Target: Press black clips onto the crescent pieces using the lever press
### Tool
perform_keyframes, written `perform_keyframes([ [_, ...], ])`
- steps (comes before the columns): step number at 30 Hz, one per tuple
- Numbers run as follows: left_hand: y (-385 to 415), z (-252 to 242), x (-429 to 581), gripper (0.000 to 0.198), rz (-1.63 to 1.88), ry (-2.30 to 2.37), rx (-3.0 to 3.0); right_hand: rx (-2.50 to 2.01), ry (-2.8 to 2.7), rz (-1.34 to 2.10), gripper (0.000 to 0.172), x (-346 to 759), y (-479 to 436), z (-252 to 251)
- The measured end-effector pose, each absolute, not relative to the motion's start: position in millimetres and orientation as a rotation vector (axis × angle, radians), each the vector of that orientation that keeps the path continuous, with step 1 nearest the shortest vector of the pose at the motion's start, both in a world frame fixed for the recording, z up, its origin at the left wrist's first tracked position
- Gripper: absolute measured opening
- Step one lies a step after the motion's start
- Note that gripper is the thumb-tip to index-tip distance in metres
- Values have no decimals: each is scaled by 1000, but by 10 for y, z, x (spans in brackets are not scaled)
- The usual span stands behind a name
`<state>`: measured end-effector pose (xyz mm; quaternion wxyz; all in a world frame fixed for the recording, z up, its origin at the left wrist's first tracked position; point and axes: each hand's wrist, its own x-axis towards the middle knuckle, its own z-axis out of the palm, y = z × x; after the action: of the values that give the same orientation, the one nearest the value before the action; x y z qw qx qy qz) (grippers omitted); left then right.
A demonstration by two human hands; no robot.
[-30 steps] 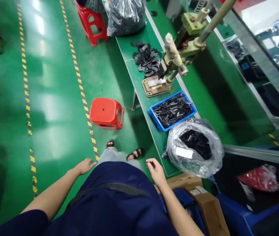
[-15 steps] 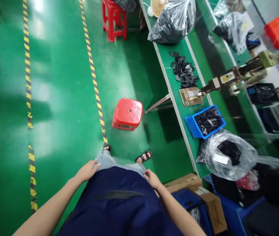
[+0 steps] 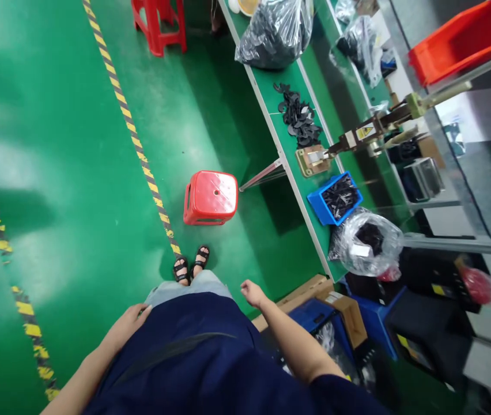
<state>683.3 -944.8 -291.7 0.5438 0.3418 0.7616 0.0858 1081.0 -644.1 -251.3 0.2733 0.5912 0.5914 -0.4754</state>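
Observation:
I stand on a green floor and look down at my dark blue top and sandalled feet (image 3: 190, 264). My left hand (image 3: 127, 326) rests flat against my hip, fingers stretched, holding nothing. My right hand (image 3: 252, 293) hangs beside my right hip, fingers loosely curled, nothing visible in it. A red plastic stool (image 3: 210, 196) stands just ahead of my feet. To the right runs a green workbench (image 3: 291, 167) with a hand press (image 3: 314, 159), a pile of black parts (image 3: 298, 117), a blue tray of black parts (image 3: 334, 199) and a clear bag of black parts (image 3: 366, 242).
A yellow-black floor stripe (image 3: 142, 155) passes by my feet. Cardboard boxes (image 3: 340, 308) and blue crates (image 3: 314, 317) sit on the floor at my right. Another red stool (image 3: 159, 23) and a large black-filled bag (image 3: 275, 31) lie farther along. An orange bin (image 3: 461, 43) is at upper right.
The view has swung and pulled back from the bench. My feet have come together. My left hand moved onto my hip; my right hand stays at my side.

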Motion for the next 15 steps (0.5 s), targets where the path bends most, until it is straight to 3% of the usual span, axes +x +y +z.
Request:
perform_keyframes([
  [7, -8969, -2745, 6339, 48, 251, 2057, 1099, 1664, 1512, -1190, 42, 10768, -6082, -2711],
  [15, -8272, -2733, 5287, 30, 137, 1743, 1114, 1677, 1487, -1179, 43, 9681, -5934, -2691],
])
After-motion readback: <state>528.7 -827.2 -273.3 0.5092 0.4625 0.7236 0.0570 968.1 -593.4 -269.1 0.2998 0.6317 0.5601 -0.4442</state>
